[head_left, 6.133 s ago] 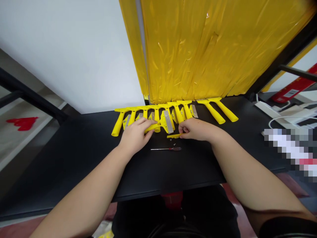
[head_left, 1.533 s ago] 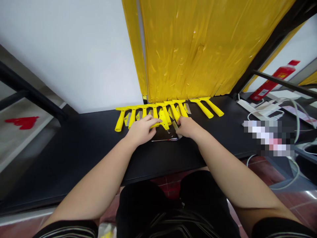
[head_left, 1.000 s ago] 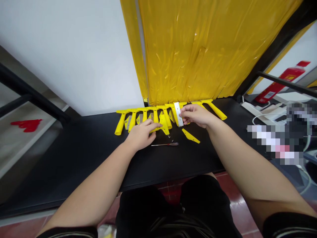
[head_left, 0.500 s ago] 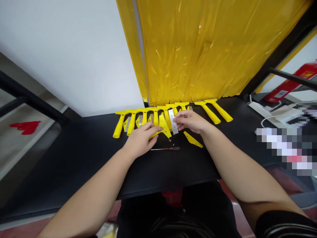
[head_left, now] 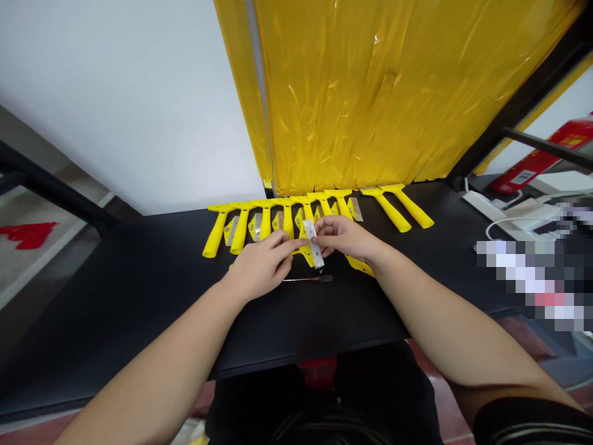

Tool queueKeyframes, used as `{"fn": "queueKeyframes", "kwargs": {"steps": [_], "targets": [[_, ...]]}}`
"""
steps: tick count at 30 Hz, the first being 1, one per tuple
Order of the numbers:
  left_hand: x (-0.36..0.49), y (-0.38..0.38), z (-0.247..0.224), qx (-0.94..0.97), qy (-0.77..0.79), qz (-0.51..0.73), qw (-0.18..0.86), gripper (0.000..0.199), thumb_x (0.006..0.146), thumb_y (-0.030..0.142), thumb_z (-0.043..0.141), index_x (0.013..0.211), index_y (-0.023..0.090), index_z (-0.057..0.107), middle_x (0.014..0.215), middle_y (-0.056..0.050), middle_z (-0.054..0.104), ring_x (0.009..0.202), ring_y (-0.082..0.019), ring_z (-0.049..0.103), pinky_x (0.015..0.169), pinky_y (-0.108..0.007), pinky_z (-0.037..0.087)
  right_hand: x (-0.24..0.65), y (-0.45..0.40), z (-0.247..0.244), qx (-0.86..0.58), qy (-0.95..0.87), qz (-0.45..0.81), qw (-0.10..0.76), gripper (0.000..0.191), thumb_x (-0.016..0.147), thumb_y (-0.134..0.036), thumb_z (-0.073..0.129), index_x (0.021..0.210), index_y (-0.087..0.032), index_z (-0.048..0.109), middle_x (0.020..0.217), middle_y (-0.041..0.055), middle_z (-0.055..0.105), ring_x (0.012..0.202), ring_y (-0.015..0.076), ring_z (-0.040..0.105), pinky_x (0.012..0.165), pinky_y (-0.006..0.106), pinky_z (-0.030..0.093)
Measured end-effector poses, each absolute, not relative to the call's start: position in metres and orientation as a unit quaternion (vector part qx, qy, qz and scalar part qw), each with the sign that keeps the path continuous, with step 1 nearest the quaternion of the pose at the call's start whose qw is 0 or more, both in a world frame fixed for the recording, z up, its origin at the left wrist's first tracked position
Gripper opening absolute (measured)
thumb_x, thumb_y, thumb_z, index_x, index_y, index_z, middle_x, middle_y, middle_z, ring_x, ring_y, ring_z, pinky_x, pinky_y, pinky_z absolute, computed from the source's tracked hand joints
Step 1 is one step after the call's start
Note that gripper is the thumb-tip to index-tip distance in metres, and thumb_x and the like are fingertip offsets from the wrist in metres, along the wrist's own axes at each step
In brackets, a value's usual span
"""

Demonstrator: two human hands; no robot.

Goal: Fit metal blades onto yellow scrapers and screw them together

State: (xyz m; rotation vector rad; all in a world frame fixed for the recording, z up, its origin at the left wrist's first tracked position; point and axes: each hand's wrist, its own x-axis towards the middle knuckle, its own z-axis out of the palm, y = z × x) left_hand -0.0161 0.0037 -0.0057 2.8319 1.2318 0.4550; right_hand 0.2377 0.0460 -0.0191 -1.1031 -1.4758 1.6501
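Observation:
My left hand (head_left: pixel 259 262) is closed around a yellow scraper handle (head_left: pixel 303 253), whose wide head points right; most of its grip is hidden under my fingers. Pinched in my right hand (head_left: pixel 348 238) is a silver metal blade (head_left: pixel 317 252) with small holes, lying over the scraper's head. My left index fingertip reaches up to the blade's edge. Just below lies a screwdriver (head_left: pixel 324 279) with a dark reddish handle, a tiny screw (head_left: pixel 320 271) near it. A loose yellow cover plate (head_left: pixel 359 266) is partly hidden by my right wrist.
Several yellow scrapers (head_left: pixel 239 230) stand in a row along the back of the black table (head_left: pixel 162 290), some with metal blades between them. Two more yellow handles (head_left: pixel 393 211) lie to the right. White power strips and cables (head_left: pixel 495 216) occupy the right end.
My right hand has moved left and slightly down, bringing the metal blade from beside the yellow scraper onto its head. My left hand keeps its hold.

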Motion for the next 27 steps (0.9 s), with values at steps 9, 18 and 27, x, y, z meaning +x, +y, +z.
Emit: {"fn": "queueKeyframes", "kwargs": {"steps": [9,18,27], "targets": [[-0.017,0.005,-0.004,0.901,0.411,0.139,0.006,0.045,0.103,0.025,0.052,0.147,0.030,0.061,0.122,-0.007,0.068,0.094,-0.020,0.069,0.069,-0.030,0.055,0.249,0.044,-0.011,-0.417,-0.531,0.640,0.366,0.026,0.083,-0.012,0.077,0.102,-0.024,0.063,0.068,-0.0056,0.066,0.062,0.0140,0.070,0.057,0.026,0.065],[-0.016,0.005,-0.004,0.898,0.417,0.139,0.015,0.044,0.102,0.024,0.054,0.144,0.030,0.063,0.125,-0.006,0.067,0.093,-0.019,0.068,0.069,-0.030,0.055,0.253,0.048,-0.013,-0.414,-0.536,0.634,0.372,0.023,0.083,-0.020,0.081,0.099,-0.022,0.065,0.082,0.0002,0.072,0.071,0.0155,0.072,0.063,0.028,0.067],[-0.015,0.005,-0.004,0.897,0.419,0.135,0.032,0.045,0.102,0.025,0.053,0.145,0.030,0.062,0.128,-0.006,0.067,0.095,-0.020,0.070,0.071,-0.032,0.056,0.254,0.049,-0.010,-0.400,-0.566,0.587,0.419,0.035,0.077,-0.034,0.088,0.099,-0.023,0.063,0.082,-0.0025,0.068,0.065,0.0129,0.065,0.057,0.026,0.058]]}}
